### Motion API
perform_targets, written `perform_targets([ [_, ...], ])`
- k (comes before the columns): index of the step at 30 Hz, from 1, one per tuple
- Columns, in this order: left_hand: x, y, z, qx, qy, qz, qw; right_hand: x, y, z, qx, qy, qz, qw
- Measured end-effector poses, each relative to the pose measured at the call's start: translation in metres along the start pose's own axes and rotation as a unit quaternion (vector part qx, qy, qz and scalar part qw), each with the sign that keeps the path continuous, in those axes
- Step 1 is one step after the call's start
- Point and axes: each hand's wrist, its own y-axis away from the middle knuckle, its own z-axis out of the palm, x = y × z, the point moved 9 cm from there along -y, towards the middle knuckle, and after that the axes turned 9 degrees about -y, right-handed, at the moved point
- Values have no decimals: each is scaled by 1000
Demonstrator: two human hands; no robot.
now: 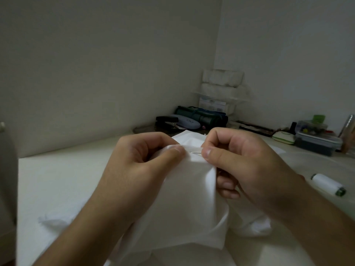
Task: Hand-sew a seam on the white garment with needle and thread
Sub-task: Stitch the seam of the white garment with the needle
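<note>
Left hand (142, 160) grips white garment (184, 198); right hand (245, 162) pinches needle (196, 153) between.

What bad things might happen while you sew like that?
The needle sits between the two thumbs, so it might prick the left hand, which pinches the white garment right beside it. The room looks dim, so stitches may go crooked. The thread spool lies on its side and might roll.
</note>
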Motion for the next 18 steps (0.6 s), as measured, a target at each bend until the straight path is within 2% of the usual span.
perform_targets([
  [18, 7, 2, 2, -19, -43, 48, 998, -1, 2, -3, 10, 12, 13, 1000],
])
